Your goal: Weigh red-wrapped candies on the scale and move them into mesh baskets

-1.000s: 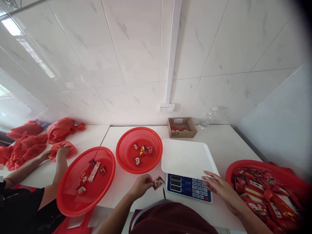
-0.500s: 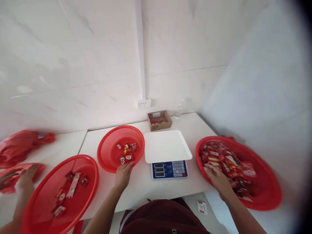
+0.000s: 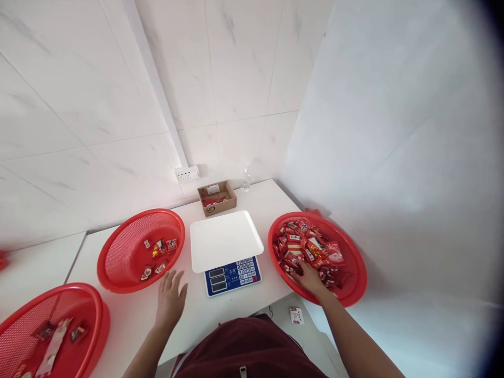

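My right hand (image 3: 310,279) reaches into the red basket (image 3: 356,268) on the right, which holds a heap of red-wrapped candies (image 3: 315,244). Its thumb and fingers close around a dark red wrapped candy (image 3: 294,266) at the near left of the heap; the fingertips are partly hidden. My left hand (image 3: 170,298) is empty above the table, fingers apart. It is just off the near right rim of another red basket (image 3: 122,252), where several small wrapped candies (image 3: 159,248) lie. Between the hands stands a scale with a white tray (image 3: 224,239) and a blue keypad panel (image 3: 233,276).
A third red basket (image 3: 96,320) at lower left holds a few wrapped pieces. Behind the scale are a cardboard box (image 3: 218,205) with red packets and a clear bottle (image 3: 245,181). A wall socket (image 3: 186,173) sits above the white table (image 3: 271,197).
The view has swung right, so the co-worker's hands have left it. My right hand has gone deeper into the candy heap. My left hand has drawn back from the basket rim, fingers spread.
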`<state>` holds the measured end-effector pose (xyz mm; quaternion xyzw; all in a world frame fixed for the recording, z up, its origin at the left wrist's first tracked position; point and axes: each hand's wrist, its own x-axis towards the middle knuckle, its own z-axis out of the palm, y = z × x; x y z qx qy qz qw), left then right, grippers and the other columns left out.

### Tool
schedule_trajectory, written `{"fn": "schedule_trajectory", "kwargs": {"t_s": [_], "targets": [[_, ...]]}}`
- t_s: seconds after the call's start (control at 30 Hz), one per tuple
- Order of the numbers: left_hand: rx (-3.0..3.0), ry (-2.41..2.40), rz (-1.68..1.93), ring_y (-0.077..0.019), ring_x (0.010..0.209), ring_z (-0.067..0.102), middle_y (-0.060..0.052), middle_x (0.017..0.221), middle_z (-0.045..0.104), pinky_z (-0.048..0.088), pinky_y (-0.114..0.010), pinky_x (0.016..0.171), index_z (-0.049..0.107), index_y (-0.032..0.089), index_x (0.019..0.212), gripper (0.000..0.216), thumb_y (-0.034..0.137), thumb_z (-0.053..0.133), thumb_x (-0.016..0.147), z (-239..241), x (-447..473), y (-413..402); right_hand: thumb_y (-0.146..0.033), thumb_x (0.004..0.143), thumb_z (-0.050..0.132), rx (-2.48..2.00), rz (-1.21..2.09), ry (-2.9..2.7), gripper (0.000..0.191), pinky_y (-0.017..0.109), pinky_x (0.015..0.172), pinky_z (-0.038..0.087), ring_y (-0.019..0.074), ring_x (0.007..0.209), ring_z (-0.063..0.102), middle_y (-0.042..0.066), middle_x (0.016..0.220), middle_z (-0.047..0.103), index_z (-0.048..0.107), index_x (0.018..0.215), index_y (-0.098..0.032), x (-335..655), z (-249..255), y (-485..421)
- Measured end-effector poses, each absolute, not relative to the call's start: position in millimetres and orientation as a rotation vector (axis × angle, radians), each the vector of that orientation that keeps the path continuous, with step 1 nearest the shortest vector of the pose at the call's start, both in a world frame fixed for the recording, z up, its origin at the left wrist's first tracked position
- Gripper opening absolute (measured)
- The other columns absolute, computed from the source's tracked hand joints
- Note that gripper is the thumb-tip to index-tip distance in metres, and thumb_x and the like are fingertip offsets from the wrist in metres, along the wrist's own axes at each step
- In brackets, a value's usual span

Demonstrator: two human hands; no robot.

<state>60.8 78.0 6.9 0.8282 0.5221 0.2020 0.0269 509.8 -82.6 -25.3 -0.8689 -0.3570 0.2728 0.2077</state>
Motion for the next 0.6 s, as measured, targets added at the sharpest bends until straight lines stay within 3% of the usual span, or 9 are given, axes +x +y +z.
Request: {"fn": "schedule_trajectory", "kwargs": {"t_s": [0.17, 0.3, 0.43, 0.53, 0.6], "targets": [[2.54, 1.38, 0.589, -0.0314, 0.126, 0.043, -0.012, 0.125, 0.057, 0.039, -0.054, 0.101, 0.059, 0.021, 0.116, 0.034, 0.034, 0.044, 0.088, 9.3, 120.0, 59.9, -0.053, 0.075, 0.053, -2.641, 0.8, -0.914, 0.07, 0.058, 0.095, 0.036, 0.0377, 0.125, 0.041, 0.016, 0.138, 0.039, 0.038, 0.138, -0.028, 509.2, -25.6, -77.2], [2.537, 1.313, 0.563, -0.0308, 0.127, 0.044, -0.011, 0.125, 0.058, 0.04, -0.054, 0.101, 0.059, 0.022, 0.117, 0.033, 0.033, 0.045, 0.089, 15.4, 144.2, 50.7, -0.045, 0.078, 0.051, -2.55, 0.735, -0.989, 0.068, 0.046, 0.096, 0.039, 0.0323, 0.122, 0.046, 0.016, 0.139, 0.038, 0.034, 0.14, -0.023, 527.1, -27.3, -79.8], [2.534, 1.301, 0.522, -0.0306, 0.127, 0.044, -0.011, 0.125, 0.058, 0.042, -0.053, 0.101, 0.059, 0.021, 0.117, 0.033, 0.033, 0.046, 0.089, 20.8, 153.1, 39.4, -0.035, 0.078, 0.055, -2.42, 0.804, -1.17, 0.057, 0.037, 0.095, 0.04, 0.0271, 0.116, 0.051, 0.015, 0.128, 0.049, 0.044, 0.131, -0.019, 543.6, -22.0, -77.6], [2.521, 1.315, 0.517, -0.0297, 0.126, 0.045, -0.01, 0.124, 0.059, 0.043, -0.052, 0.1, 0.06, 0.022, 0.116, 0.032, 0.033, 0.046, 0.089, 21.4, 156.2, 30.4, -0.04, 0.078, 0.056, -2.271, 0.841, -1.324, 0.054, 0.035, 0.095, 0.04, 0.0257, 0.116, 0.051, 0.011, 0.127, 0.053, 0.047, 0.129, -0.023, 544.5, -15.1, -75.2], [2.513, 1.329, 0.514, -0.0293, 0.125, 0.046, -0.009, 0.123, 0.06, 0.044, -0.053, 0.099, 0.06, 0.023, 0.115, 0.032, 0.033, 0.047, 0.088, 21.0, 159.1, 25.1, -0.043, 0.075, 0.059, -2.278, 0.856, -1.379, 0.062, 0.036, 0.094, 0.04, 0.0269, 0.12, 0.049, 0.012, 0.133, 0.049, 0.044, 0.133, -0.024, 540.6, -13.1, -74.9]]}}
